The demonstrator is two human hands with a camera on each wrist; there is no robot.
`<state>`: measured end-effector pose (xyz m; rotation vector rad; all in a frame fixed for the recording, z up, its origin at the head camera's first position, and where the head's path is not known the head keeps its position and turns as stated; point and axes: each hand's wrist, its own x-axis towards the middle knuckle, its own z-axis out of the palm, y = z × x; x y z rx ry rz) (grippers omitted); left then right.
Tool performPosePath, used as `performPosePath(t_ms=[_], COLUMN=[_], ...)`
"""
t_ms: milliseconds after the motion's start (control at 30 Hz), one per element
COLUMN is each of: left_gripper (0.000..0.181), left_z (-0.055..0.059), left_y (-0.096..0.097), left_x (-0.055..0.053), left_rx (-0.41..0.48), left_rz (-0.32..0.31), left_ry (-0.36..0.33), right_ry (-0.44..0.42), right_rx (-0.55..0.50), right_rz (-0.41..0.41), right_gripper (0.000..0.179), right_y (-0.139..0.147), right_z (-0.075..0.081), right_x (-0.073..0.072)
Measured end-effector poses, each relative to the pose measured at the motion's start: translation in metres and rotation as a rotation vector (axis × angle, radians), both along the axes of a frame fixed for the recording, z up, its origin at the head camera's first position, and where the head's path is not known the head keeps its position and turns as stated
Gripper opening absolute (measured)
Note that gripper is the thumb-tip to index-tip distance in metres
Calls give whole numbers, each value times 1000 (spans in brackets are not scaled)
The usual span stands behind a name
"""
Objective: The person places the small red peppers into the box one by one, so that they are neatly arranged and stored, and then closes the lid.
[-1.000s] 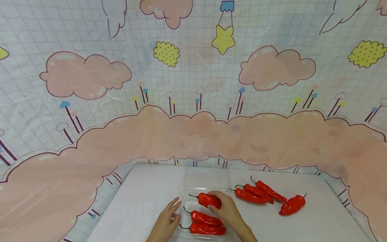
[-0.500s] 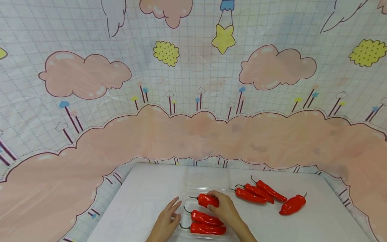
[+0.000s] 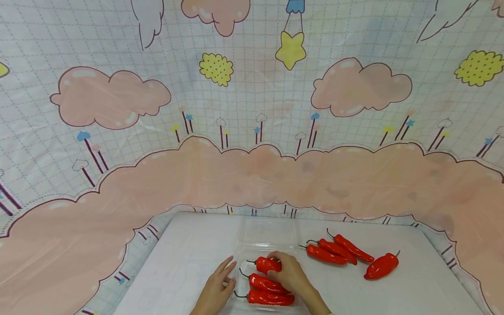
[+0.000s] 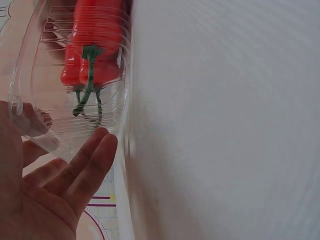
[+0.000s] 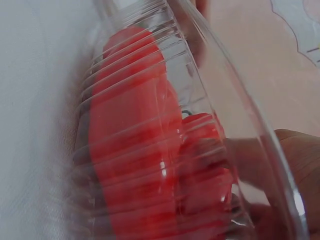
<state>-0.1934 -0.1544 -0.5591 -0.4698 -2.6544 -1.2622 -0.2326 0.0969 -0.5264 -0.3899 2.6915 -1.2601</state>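
Note:
In the head view my right hand [image 3: 289,271] grips a glossy red pepper [image 3: 267,265] with a green stem, over the back part of a clear plastic clamshell box [image 3: 241,264]. The fingers cover its tip. Two more red peppers, a middle one [image 3: 268,284] and a front one [image 3: 271,298], lie side by side in the box, stems to the left. My left hand [image 3: 215,286] is at the box's left side. The left wrist view shows its straight fingers [image 4: 90,175] against the ribbed plastic wall [image 4: 80,127]. Through the box in the right wrist view, red peppers [image 5: 130,125] show blurred.
The box's clear lid [image 3: 269,232] lies folded back behind it. Right of the box, three red peppers [image 3: 339,250] lie close together on the white table [image 3: 189,245], and a wider one [image 3: 382,266] lies farther right. A printed cloth [image 3: 252,175] hangs behind.
My right hand has shifted the held pepper slightly toward me, closer to the two peppers in the box. The left hand stays where it was.

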Motion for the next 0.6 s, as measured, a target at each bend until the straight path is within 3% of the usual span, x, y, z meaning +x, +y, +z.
performPosePath(t_ms=[600], left_gripper=[44], left_z=[0], left_y=[0], left_x=[0], left_rx=[-4], left_rz=[8], left_ry=[1], right_ry=[-20], right_rx=[32], right_rz=[22], right_gripper=[34], right_y=[-5], right_z=[-6], right_x=[-2])
